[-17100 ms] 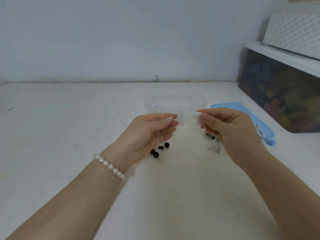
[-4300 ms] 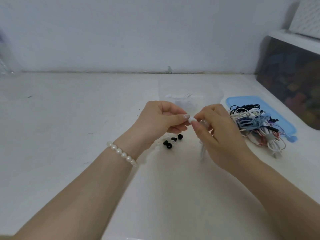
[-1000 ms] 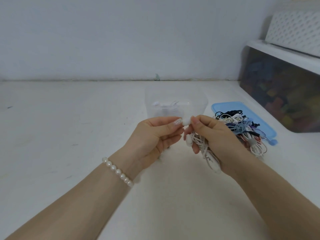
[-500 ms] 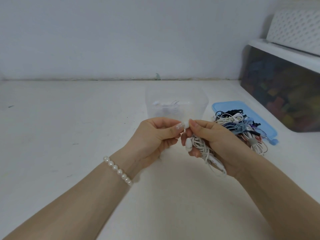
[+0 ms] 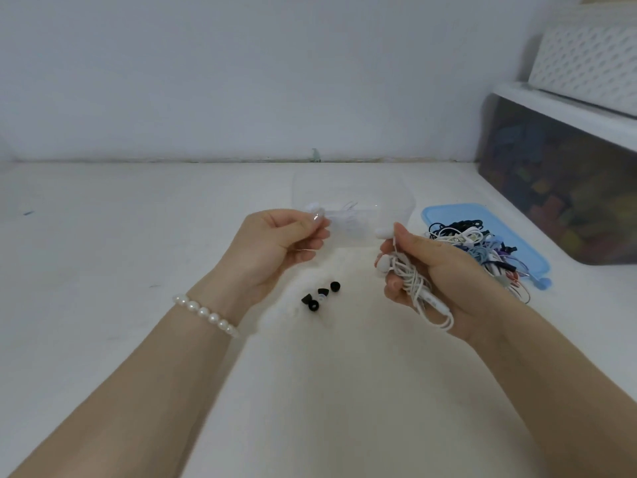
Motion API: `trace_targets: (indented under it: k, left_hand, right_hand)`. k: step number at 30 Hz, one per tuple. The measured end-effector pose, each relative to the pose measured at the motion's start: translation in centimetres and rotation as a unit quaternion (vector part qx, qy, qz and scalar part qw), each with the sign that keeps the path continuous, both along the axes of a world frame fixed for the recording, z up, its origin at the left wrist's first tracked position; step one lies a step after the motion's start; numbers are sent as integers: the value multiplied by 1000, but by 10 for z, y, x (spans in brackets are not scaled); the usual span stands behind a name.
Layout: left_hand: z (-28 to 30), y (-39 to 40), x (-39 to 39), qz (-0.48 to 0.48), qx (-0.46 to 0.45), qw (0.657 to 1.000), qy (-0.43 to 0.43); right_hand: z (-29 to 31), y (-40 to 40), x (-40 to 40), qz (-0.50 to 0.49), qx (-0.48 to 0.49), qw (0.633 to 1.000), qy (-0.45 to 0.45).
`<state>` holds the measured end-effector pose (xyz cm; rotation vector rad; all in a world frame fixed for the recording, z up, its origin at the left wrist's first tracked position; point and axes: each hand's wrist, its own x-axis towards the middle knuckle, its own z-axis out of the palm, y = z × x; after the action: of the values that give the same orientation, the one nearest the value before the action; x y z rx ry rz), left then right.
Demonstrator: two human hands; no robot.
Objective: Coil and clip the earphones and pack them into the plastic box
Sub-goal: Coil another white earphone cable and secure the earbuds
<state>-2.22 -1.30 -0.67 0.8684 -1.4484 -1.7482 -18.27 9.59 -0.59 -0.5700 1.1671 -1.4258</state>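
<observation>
While right hand [image 5: 444, 270] grips bunched white earphones [image 5: 410, 281], left hand [image 5: 275, 246] pinches something tiny — unclear, clear plastic box [image 5: 355, 208] faint.

Plain pale wall [image 5: 275, 74] behind white tabletop [image 5: 103, 236] (dark storage bin [image 5: 558, 188] at right)

Home storage corner: white table [image 5: 103, 270], lidded storage bin [image 5: 565, 188], perforated basket [image 5: 586, 60], plain wall.

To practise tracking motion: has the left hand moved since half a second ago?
Yes. The left hand has drawn away leftward from the right hand; judged against the clear plastic box behind, its fingertips now sit before the box's left end.
</observation>
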Motion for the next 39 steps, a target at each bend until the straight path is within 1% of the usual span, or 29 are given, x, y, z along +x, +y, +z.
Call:
trace_targets:
  k: [1,3,5,7,11,14,19,22,24,27,29,30,33,37,39]
  left_hand:
    - [-1,-4,3,13,-46,998,-46]
    - [-4,-9,7,23,-124,983,-135]
    - [-7,-10,7,-1,-150,970,-192]
    - [-10,-7,7,-29,-161,960,-226]
    - [-12,-6,7,-60,-186,947,-253]
    - [-12,-5,7,-88,-211,931,-284]
    - [-16,-5,5,-115,-265,894,-342]
    - [-16,-6,5,-128,-275,894,-330]
    - [-16,-5,5,-118,-276,898,-322]
    - [-19,-4,0,-62,-265,922,-277]
    - [-24,-3,-4,-30,-276,932,-234]
    - [-26,-2,-6,-25,-282,932,-228]
    - [-28,0,-11,-32,-291,923,-248]
    - [-27,-2,-11,-49,-286,919,-266]
    - [-26,-3,-11,-57,-296,912,-279]
  right_hand:
    - [0,0,-2,-3,8,1000,5]
    - [0,0,-6,10,18,999,30]
    - [-1,1,-9,36,25,997,63]
    - [-2,1,-12,53,29,994,96]
    - [0,2,-17,77,18,988,132]
    - [1,4,-20,91,6,982,167]
    - [0,4,-21,67,-14,969,236]
    - [8,3,-18,26,-54,969,240]
    - [21,-6,-22,-21,-82,969,234]
    - [43,-32,-31,-98,-136,959,228]
    - [54,-55,-36,-145,-150,942,264]
    - [57,-66,-38,-162,-147,931,292]
    - [49,-97,-43,-185,-98,874,438]
    - [31,-115,-47,-135,-21,793,594]
    - [29,-116,-49,-92,13,757,647]
